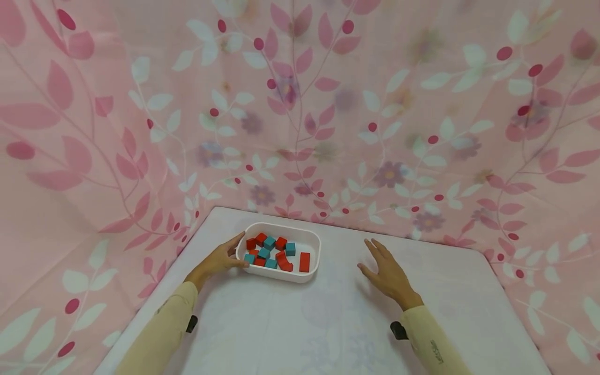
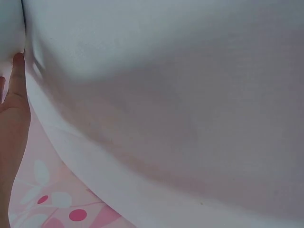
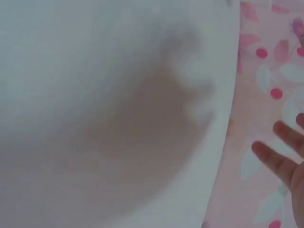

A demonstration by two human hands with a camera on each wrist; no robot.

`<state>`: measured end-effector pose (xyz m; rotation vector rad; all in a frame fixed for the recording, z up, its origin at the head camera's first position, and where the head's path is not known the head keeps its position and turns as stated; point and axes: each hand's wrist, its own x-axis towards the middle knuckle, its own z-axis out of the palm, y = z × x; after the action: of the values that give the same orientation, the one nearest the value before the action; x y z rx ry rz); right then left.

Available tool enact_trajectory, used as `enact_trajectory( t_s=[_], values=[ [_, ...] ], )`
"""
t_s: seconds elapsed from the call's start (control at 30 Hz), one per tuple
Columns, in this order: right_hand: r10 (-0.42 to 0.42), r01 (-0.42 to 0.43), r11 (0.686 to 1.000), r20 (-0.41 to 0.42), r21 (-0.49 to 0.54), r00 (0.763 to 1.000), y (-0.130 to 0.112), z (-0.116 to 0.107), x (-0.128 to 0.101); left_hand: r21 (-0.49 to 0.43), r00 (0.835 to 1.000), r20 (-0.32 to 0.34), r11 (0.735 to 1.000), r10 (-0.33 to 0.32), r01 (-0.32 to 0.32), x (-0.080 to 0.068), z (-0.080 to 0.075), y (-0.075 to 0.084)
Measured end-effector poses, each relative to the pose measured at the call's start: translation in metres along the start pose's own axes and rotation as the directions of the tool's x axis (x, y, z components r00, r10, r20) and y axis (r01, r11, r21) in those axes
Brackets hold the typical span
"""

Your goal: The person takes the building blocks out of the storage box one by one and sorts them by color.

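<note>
A white plastic tub (image 1: 286, 277) stands on the table's left half, with red and teal toy blocks inside. My left hand (image 1: 220, 260) grips its left end, thumb at the near side and fingers round the far corner. Among the blocks are a teal cube (image 1: 290, 249), a red arch-shaped block (image 1: 283, 261) and a red oblong (image 1: 304, 262) apart at the right. In the left wrist view only part of the left hand (image 2: 15, 114) shows, a finger at a pale edge. My right hand (image 1: 389, 273) hovers over the table's right side, fingers spread, holding nothing.
A white cloth covers the table (image 1: 290, 328). Pink curtains (image 1: 300, 120) with leaves and flowers hang close behind it and along the sides. Dark wrist-worn devices (image 1: 398, 330) sit by both sleeves. The right hand casts a shadow on the cloth in the right wrist view.
</note>
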<state>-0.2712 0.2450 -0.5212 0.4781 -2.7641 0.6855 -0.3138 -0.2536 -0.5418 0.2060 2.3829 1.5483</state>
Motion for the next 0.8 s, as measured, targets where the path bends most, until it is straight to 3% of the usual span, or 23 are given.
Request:
enact_trajectory(
  t_s=[0.2,0.37,0.63,0.8],
  values=[
    [-0.132,0.135,0.981,-0.028,0.142,0.991,-0.036,0.019,0.033,0.016,1.000,0.013,1.000,0.014,-0.014,-0.001,-0.002,-0.001],
    [-0.177,0.171,0.960,0.004,0.223,0.984,-0.068,0.033,0.059,0.013,1.000,0.009,1.000,0.015,-0.015,0.001,0.001,-0.001],
    [-0.111,0.064,0.961,0.162,0.269,0.980,-0.104,0.068,0.088,-0.003,1.000,0.009,1.000,0.010,-0.010,0.000,0.004,0.001],
    [-0.120,0.050,0.956,0.230,0.288,0.966,-0.116,0.088,0.102,-0.021,1.000,-0.007,1.000,-0.004,0.004,-0.003,0.004,0.004]
  ],
)
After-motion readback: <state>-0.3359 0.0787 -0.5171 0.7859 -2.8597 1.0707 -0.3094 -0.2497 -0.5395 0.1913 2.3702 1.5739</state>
